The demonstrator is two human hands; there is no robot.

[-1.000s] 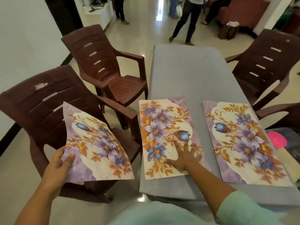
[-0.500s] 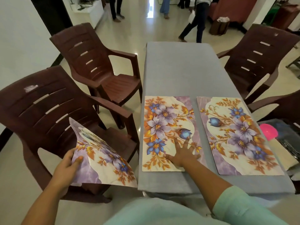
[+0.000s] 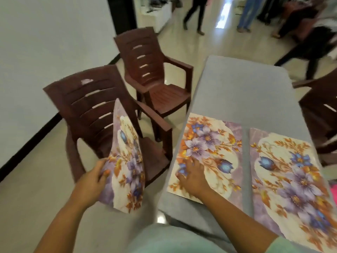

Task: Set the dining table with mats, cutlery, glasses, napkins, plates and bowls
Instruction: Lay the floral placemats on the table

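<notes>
A bendy flowered mat [image 3: 125,161] is pinched by the left hand [image 3: 91,181] off the grey table's [image 3: 237,92] left edge — it could be dropped. The flat flowered mat [image 3: 209,152] is pressed by the right hand [image 3: 191,177], fingers spread.

1. Even indoor light, moderately bright; soft shadows.
2. Glare streak on glossy floor [image 3: 221,17] at top, bright spot near table edge.
3. Motion blur throughout, worst top right.
4. Wide-angle bending at edges.

The far half of the grey surface [image 3: 242,92] is lying bare, open to a reach. Two floral mats [image 3: 211,154] [image 3: 290,181] are covering the near half. Brown chairs [image 3: 102,114] [image 3: 156,73] are crowding its left edge, another chair [image 3: 321,114] the right.
</notes>
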